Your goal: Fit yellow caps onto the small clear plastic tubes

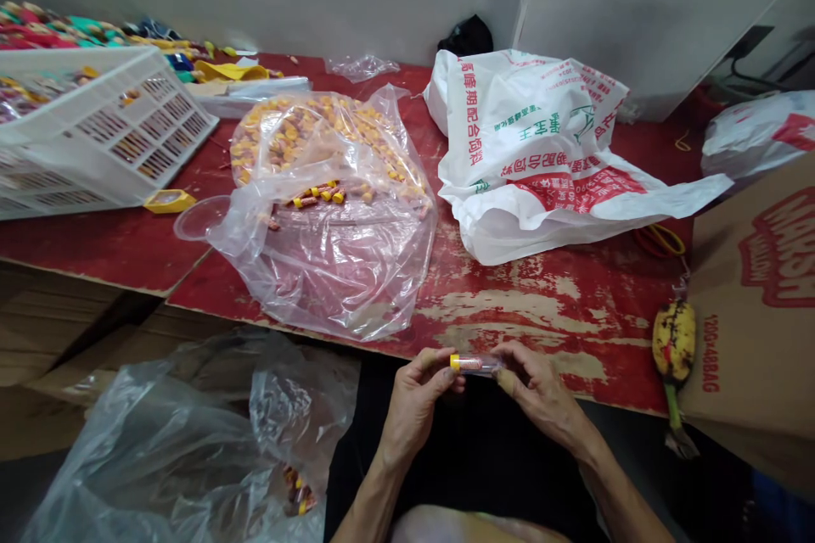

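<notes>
Just past the table's front edge, a small clear tube (pixel 476 364) with a yellow cap and a reddish print is held level between both hands. My left hand (pixel 417 394) pinches it at the yellow-capped end. At the other, clear end, the thumb and fingers of my right hand (pixel 541 390) are closed on it. Beyond my hands, a clear plastic bag (pixel 356 271) lies spread on the table with many small yellow-capped tubes (pixel 286 136) inside. Below to the left, another clear bag (pixel 191 441) holds a few similar pieces (pixel 298 492).
A white basket (pixel 146 123) of small items stands at the left, with a yellow object (pixel 169 201) beside it. White printed sack (pixel 528 144) lies at the back right of the worn red table (pixel 509 314). A cardboard box (pixel 751 314) and banana (pixel 673 344) are at the right.
</notes>
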### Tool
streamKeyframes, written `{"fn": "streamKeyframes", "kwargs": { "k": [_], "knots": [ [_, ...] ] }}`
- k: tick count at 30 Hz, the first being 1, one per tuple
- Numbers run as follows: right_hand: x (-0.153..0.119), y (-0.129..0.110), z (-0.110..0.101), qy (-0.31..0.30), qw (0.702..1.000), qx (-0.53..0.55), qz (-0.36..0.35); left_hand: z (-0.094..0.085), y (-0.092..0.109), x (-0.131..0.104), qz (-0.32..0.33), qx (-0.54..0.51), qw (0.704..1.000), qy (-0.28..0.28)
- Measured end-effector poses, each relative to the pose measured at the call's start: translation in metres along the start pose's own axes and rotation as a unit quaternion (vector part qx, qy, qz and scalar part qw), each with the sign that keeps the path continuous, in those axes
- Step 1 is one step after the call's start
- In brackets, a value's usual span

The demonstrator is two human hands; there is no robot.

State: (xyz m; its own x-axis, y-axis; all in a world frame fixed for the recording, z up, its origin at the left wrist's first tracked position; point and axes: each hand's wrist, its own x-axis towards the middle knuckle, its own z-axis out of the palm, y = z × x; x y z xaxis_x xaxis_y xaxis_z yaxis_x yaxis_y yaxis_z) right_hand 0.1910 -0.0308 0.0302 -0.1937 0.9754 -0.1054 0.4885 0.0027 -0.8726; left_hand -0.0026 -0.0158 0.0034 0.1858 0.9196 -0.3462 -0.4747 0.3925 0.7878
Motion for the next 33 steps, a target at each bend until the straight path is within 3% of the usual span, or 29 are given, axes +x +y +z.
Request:
{"fn": "streamKeyframes", "kwargs": {
  "k": [9, 15, 21, 27, 33],
  "knots": [
    [0.001, 0.007, 0.008, 0.049, 0.998, -0.028, 0.004, 0.002, 0.001, -0.005, 0.007, 0.015, 1.000, -0.011],
    [-0.001, 0.002, 0.005, 0.023, 1.000, 0.002, -0.008, 0.000, -0.003, -0.004, 0.015, 0.015, 1.000, -0.014],
    [0.000, 0.008, 0.010, 0.069, 0.997, -0.026, 0.000, 0.002, -0.003, -0.004, 0.023, 0.022, 0.999, -0.022],
    [-0.002, 0.004, 0.006, 0.028, 1.000, -0.007, 0.005, 0.002, -0.001, -0.004, 0.022, 0.028, 0.999, -0.013],
    [-0.001, 0.009, 0.009, 0.065, 0.998, -0.017, 0.006, 0.005, 0.002, -0.005, 0.022, 0.045, 0.999, -0.012]
  ]
}}
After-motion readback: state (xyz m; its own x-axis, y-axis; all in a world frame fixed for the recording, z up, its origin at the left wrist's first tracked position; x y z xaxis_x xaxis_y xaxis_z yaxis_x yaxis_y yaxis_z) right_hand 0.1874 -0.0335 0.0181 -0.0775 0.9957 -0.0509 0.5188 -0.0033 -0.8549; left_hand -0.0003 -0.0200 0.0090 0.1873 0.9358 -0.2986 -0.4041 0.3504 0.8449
